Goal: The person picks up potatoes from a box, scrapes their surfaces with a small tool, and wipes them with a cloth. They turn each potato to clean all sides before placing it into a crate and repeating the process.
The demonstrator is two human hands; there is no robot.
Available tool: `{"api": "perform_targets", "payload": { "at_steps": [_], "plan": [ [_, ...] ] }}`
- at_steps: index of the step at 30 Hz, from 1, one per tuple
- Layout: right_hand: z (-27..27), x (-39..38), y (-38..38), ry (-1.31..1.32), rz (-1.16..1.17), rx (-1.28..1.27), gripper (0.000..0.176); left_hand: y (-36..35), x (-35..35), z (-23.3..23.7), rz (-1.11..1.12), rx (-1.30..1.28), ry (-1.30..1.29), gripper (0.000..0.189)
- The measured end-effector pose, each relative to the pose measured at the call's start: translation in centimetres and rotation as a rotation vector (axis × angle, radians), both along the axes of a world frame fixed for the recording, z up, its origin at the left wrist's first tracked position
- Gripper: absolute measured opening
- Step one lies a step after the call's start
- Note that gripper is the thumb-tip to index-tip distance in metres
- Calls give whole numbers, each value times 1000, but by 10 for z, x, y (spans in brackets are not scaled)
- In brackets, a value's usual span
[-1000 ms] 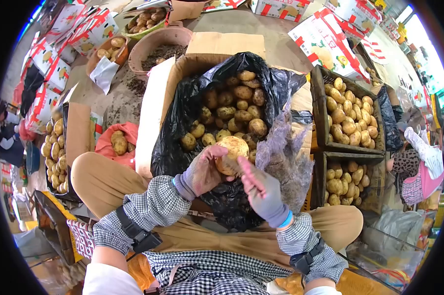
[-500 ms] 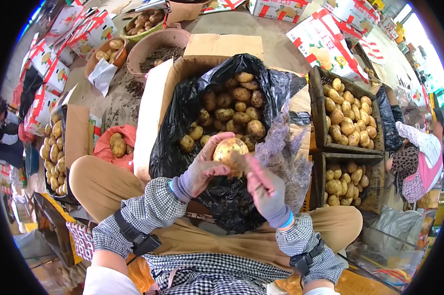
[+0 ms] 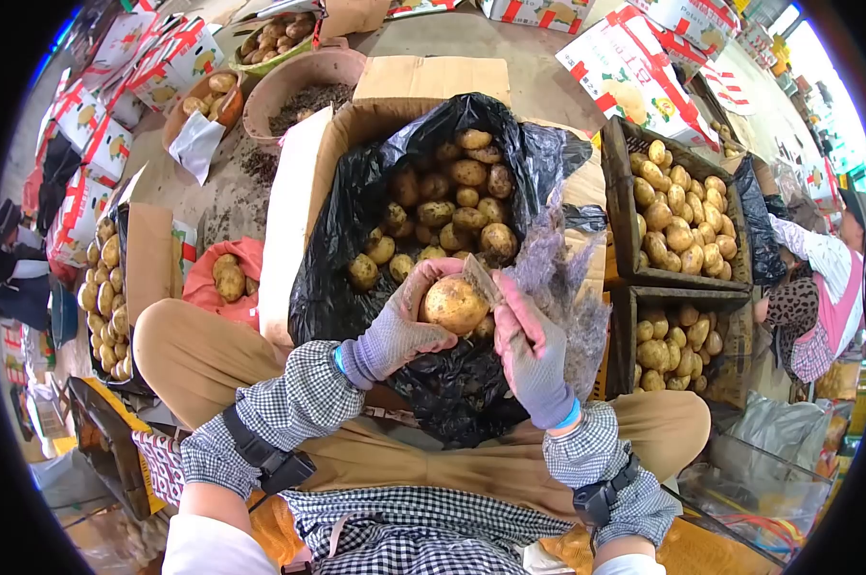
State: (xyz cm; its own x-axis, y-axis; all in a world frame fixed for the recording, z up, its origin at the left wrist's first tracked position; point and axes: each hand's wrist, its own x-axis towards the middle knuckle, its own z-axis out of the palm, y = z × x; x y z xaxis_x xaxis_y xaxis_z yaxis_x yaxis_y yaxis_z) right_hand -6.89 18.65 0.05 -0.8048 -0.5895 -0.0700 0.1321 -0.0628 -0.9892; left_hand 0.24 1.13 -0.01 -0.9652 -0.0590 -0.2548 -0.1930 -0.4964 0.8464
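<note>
My left hand (image 3: 409,316), in a dirty pale glove, is closed round a potato (image 3: 452,305) in front of my lap. My right hand (image 3: 531,337), gloved too, pinches a flat brownish strip (image 3: 481,278). The strip rests against the potato's upper right side; its exact kind is not clear. Below and beyond both hands is a cardboard box (image 3: 294,220) lined with a black plastic bag (image 3: 342,244). Many soil-marked potatoes (image 3: 468,218) lie inside it. A fuzzy greyish-purple cloth (image 3: 553,278) drapes over the box's right side.
Two dark crates (image 3: 626,240) of potatoes stand at the right. Left are a red bag (image 3: 224,292) with potatoes and another potato container (image 3: 107,297). A pink tub (image 3: 261,101) of soil sits beyond. A person (image 3: 826,287) sits far right. Printed cartons (image 3: 634,81) lie behind.
The strip in my right hand has come up against the potato's upper right and shows more sharply. The potato has turned slightly in my left hand. My head view has shifted a little.
</note>
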Motion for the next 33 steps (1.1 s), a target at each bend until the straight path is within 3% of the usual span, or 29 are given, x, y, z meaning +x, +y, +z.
{"api": "perform_targets", "payload": {
  "at_steps": [1,3,4,7,9,13,17,19,21,23,24,26,29,31,33],
  "plan": [
    [-2,1,-2,0,0,1,35,1,0,1,2,-6,15,71],
    [-8,5,-8,561,30,64,33,1,-2,-5,16,-16,11,74],
    [-7,5,-7,559,29,61,33,1,-2,-6,29,-25,4,76],
    [-4,2,1,169,-16,3,33,3,-3,-1,87,-22,11,75],
    [-1,-7,3,83,-41,-69,34,1,0,2,55,42,-66,75],
    [-2,-2,3,181,36,43,36,0,-1,-15,56,-364,180,74],
    [3,2,6,-5,94,-2,37,-2,0,-21,57,-604,240,75],
    [1,-2,3,-127,-127,-53,42,1,1,-19,89,-658,230,76],
    [-6,-4,0,-165,-152,57,46,6,2,-16,118,-709,221,79],
    [-9,1,-5,-384,-179,-115,43,10,3,-13,148,-1038,271,82],
    [-9,-1,-1,-477,-160,-123,43,10,3,-9,147,-1034,272,82],
    [-19,-4,-1,-403,-197,-132,45,9,5,-1,45,-1196,400,86],
    [-26,1,4,-273,-161,-213,47,8,3,-6,37,-1040,385,87],
    [-15,10,0,-378,-137,-406,44,8,3,-4,42,-1159,365,88],
    [-17,7,-3,-327,-152,-327,43,11,1,-11,-49,-206,174,85]
  ]
}}
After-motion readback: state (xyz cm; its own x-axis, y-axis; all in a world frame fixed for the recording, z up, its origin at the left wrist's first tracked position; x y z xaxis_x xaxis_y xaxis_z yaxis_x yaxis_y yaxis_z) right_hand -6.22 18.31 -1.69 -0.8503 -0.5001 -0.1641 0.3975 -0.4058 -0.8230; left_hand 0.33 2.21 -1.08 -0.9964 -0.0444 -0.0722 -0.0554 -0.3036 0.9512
